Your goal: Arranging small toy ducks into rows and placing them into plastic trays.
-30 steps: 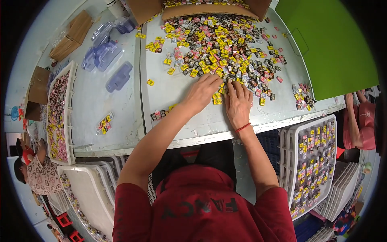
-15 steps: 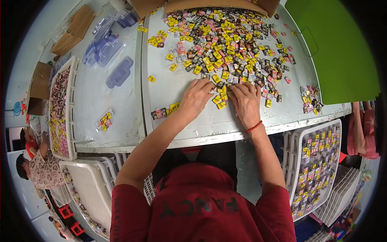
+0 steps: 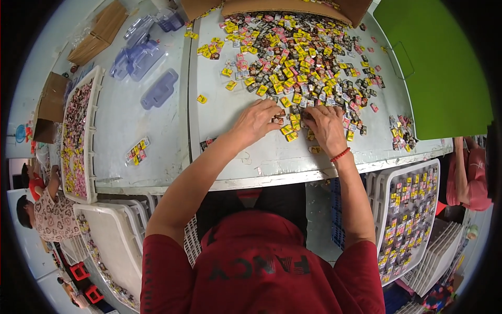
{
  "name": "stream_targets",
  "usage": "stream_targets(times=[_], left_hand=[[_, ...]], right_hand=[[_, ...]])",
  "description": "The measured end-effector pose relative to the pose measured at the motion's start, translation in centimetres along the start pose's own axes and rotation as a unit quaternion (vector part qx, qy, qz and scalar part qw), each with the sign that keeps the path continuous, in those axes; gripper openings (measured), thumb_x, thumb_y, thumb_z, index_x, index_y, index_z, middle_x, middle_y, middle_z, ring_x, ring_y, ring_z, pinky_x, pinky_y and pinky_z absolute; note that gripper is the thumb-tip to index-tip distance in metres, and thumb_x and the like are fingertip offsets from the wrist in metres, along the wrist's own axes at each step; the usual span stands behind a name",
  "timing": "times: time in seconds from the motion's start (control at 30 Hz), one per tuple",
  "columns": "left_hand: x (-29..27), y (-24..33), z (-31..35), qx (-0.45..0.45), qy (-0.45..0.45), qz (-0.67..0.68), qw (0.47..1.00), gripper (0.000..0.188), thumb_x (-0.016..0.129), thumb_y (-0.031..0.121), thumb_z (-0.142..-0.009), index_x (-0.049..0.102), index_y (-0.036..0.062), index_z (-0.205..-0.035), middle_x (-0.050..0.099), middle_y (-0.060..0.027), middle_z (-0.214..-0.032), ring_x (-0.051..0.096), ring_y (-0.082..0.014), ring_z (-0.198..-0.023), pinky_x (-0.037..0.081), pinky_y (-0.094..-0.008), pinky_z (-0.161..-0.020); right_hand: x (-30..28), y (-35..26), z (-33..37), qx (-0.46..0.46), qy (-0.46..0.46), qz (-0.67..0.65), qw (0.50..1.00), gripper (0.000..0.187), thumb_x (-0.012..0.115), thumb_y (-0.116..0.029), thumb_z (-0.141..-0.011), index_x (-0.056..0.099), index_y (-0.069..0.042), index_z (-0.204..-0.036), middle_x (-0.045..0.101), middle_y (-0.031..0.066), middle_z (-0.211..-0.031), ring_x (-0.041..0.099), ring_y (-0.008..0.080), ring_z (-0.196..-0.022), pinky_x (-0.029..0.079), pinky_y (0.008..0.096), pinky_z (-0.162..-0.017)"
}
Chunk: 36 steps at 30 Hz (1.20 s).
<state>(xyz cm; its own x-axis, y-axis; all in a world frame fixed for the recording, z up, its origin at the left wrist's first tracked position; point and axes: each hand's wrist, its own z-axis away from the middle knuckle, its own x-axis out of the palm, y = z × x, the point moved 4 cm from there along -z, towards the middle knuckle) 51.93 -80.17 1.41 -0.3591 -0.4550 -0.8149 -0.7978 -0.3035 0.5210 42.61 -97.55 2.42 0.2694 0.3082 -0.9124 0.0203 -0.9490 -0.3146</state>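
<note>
A heap of small box-shaped pieces point(image 3: 293, 57) in yellow, black, brown and pink covers the far part of the white table. At its near edge, my left hand point(image 3: 256, 121) has thumb and fingers closed about small brown pieces point(image 3: 279, 119). My right hand point(image 3: 327, 128) rests a short way to the right, its fingers bent down over the pieces; what they grip is hidden. Several yellow pieces point(image 3: 289, 131) lie between the two hands. A yellowish piece point(image 3: 315, 149) sits below my right palm. Beside my left forearm, dark pieces point(image 3: 208, 142) are partly covered.
A cardboard box point(image 3: 287, 8) borders the heap, with a green panel point(image 3: 434, 73) at the right. Blue-violet plastic trays point(image 3: 159, 89) and a filled pack point(image 3: 138, 152) lie left. White crates point(image 3: 410, 220) with pieces stand below the table edge. Other people are at left and right.
My right hand has shifted slightly right. Brown pieces now show at my left fingertips, and a yellowish piece shows below my right palm. The row by my left forearm is more covered.
</note>
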Motion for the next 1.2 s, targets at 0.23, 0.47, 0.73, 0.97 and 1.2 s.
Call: stream_targets(times=[0.23, 0.47, 0.73, 0.97, 1.2], left_hand=[[-0.5, -0.4, 0.4, -0.007, 0.031, -0.007, 0.999, 0.035, 0.072, 0.018, -0.077, 0.062, 0.0037, -0.107, 0.06, -0.0113, -0.106, 0.057, -0.0309, -0.101, 0.047, -0.0375, -0.088], [0.3, 1.3, 1.2, 0.007, 0.015, 0.002, 1.0, 0.025, 0.071, 0.009, -0.076, 0.063, 0.0044, -0.099, 0.061, -0.0103, -0.099, 0.057, -0.0293, -0.097, 0.048, -0.0374, -0.084], [1.2, 2.2, 1.4, 0.037, 0.056, 0.01, 0.998, 0.02, 0.067, 0.001, -0.075, 0.062, 0.0016, -0.094, 0.059, -0.0113, -0.095, 0.058, -0.0299, -0.091, 0.05, -0.0402, -0.078], [0.4, 2.9, 1.2, 0.034, -0.038, 0.059, 0.997, 0.029, 0.068, 0.005, -0.077, 0.062, 0.0032, -0.105, 0.059, -0.01, -0.107, 0.056, -0.0287, -0.102, 0.047, -0.0362, -0.089], [2.5, 1.8, 0.6, 0.132, -0.087, 0.072, 0.985, 0.036, 0.067, 0.009, -0.078, 0.062, 0.0027, -0.112, 0.06, -0.0074, -0.117, 0.052, -0.0261, -0.109, 0.044, -0.034, -0.096]], right_hand=[[-0.7, -0.5, 1.0, -0.028, 0.113, 0.01, 0.993, 0.024, 0.068, -0.009, -0.08, 0.066, -0.008, -0.103, 0.066, 0.008, -0.098, 0.058, 0.0275, -0.095, 0.039, 0.0429, -0.092], [-0.1, -5.4, 3.5, -0.021, 0.093, -0.009, 0.995, 0.021, 0.07, -0.009, -0.078, 0.067, -0.007, -0.098, 0.065, 0.006, -0.095, 0.058, 0.0251, -0.091, 0.038, 0.0436, -0.092], [0.4, -5.9, 5.2, 0.025, 0.131, 0.026, 0.991, 0.022, 0.07, -0.009, -0.08, 0.068, -0.009, -0.102, 0.064, 0.0045, -0.098, 0.057, 0.0236, -0.096, 0.033, 0.047, -0.099], [-1.0, -2.6, 5.7, 0.043, 0.156, -0.013, 0.987, 0.021, 0.068, -0.007, -0.08, 0.068, -0.01, -0.101, 0.064, 0.0055, -0.098, 0.058, 0.0246, -0.097, 0.032, 0.0473, -0.1], [-2.1, 0.0, 5.9, 0.082, 0.161, -0.016, 0.983, 0.019, 0.068, -0.005, -0.08, 0.066, -0.009, -0.098, 0.066, 0.0057, -0.098, 0.058, 0.0246, -0.095, 0.036, 0.0425, -0.095]])
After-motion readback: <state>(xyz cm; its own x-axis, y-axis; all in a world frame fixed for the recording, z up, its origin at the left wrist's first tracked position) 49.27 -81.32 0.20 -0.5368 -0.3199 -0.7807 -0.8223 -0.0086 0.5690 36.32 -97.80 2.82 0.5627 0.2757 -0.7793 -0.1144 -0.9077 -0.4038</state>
